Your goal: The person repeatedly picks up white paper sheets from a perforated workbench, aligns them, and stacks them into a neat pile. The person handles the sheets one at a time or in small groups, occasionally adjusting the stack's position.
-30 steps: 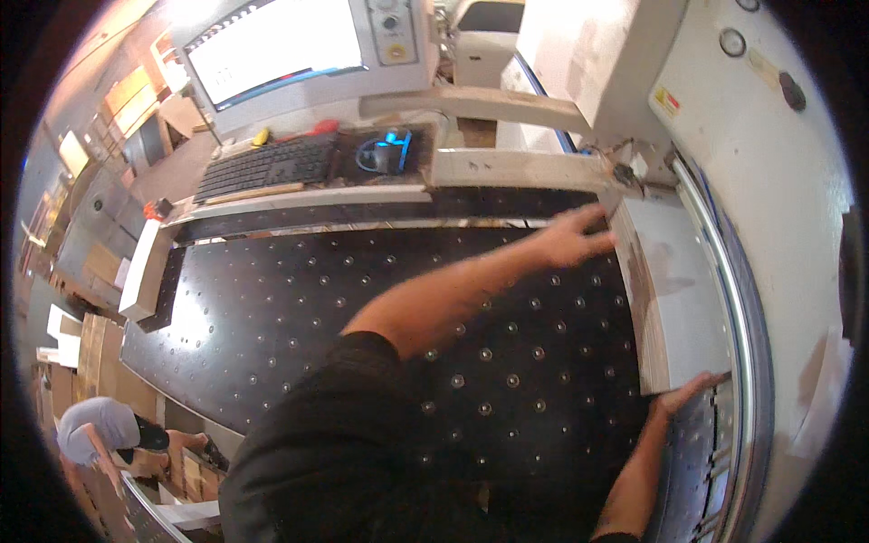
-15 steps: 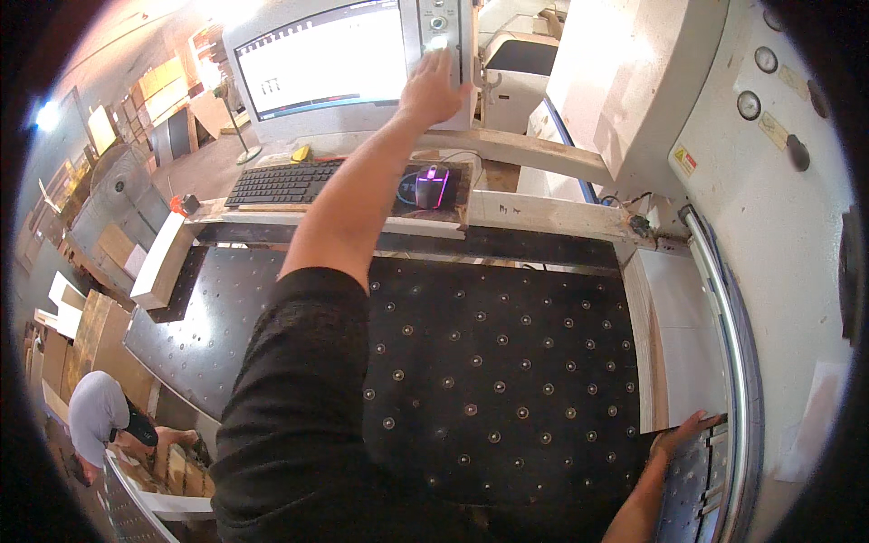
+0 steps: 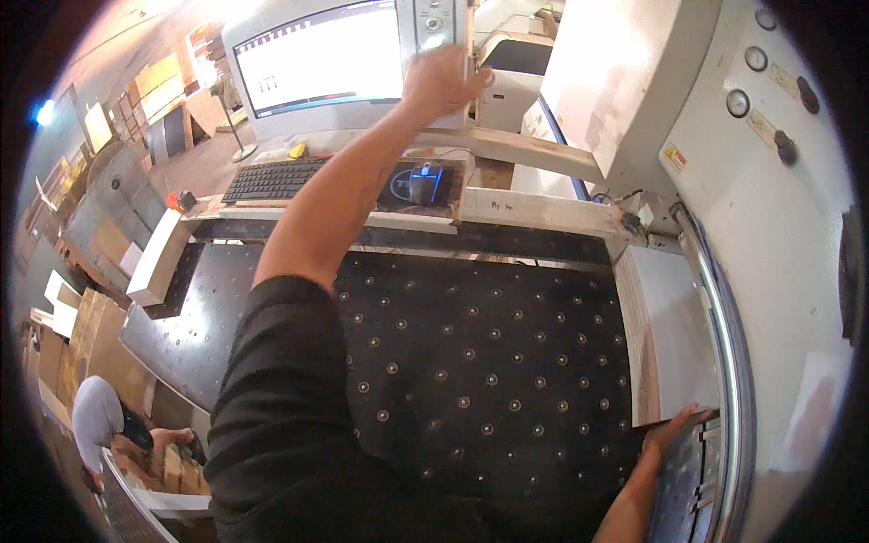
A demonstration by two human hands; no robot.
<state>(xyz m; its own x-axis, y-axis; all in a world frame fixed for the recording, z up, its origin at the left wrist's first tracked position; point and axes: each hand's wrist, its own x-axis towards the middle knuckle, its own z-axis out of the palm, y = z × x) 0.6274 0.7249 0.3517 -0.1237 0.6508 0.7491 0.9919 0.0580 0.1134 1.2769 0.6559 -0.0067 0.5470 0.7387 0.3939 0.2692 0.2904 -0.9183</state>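
My left hand point(image 3: 444, 86) reaches across to the control panel point(image 3: 434, 29) beside the monitor, just below its round button. Its thumb stands apart to the right, and its other fingers are partly hidden and blurred; nothing shows in it. At the lower right, my right hand point(image 3: 672, 433) lies along the near end of a stack of white panels point(image 3: 674, 330). Its fingers stretch along that end toward the metal rail. The layered edge of the stack faces the black table point(image 3: 489, 380), dotted with round metal-ringed studs.
A lit monitor point(image 3: 317, 63), keyboard point(image 3: 272, 181) and glowing mouse point(image 3: 425, 185) stand beyond the table. The metal rail point(image 3: 721, 348) runs beside a white machine body with gauges point(image 3: 738, 102). Another person point(image 3: 100, 421) bends over wood at lower left.
My left hand's fingers, stretched up over the panel before, now look more bent, with the thumb further out. The view has shifted slightly. The mouse light turned from purple to blue.
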